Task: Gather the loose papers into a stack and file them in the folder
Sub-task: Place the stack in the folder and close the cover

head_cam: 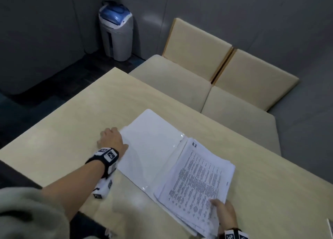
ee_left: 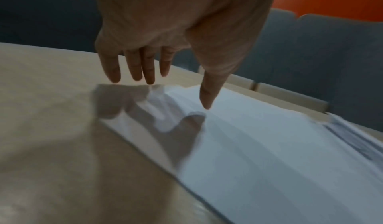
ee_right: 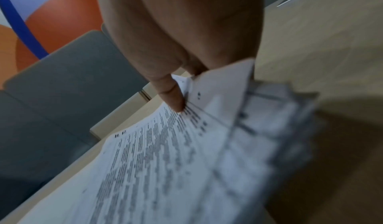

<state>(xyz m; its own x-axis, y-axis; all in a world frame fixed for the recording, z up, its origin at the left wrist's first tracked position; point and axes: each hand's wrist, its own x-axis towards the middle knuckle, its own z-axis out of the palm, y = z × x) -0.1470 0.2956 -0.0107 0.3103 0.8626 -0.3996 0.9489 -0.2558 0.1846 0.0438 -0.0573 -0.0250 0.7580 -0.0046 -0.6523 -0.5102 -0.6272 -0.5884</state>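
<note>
Head view: we are looking down at a pale wooden table (head_cam: 75, 123) on which a folder (head_cam: 151, 148) is lying open, its white inner cover spreading toward the table's left half and its clear plastic edge glinting along the spine. A stack of papers (head_cam: 200, 175), printed and marked by hand at the top corner, is resting on the folder's right half, its sheets fanning unevenly at the near edge. Our left hand (head_cam: 111, 139) is lying at the cover's left edge, and our right hand (head_cam: 225, 215) is gripping the stack's near corner. Bare tabletop is stretching left of the folder to the table's edge, and a narrower strip is lying right of the stack. Two cream chairs (head_cam: 234, 87) are standing against the far edge, and a grey bin (head_cam: 116, 31) with a blue lid is standing in the corner beyond. Left wrist view: the left hand (ee_left: 165, 31) is hanging over the cover's far corner with fingers (ee_left: 149, 70) straight and spread, holding nothing; the thumb is pointing down at the white surface, and we cannot tell whether any fingertip is touching. Right wrist view: the right hand (ee_right: 182, 39) is pinching the papers (ee_right: 165, 162), thumb on the printed top sheet, the other fingers hidden beneath; one corner is curling upward beside the thumb.
</note>
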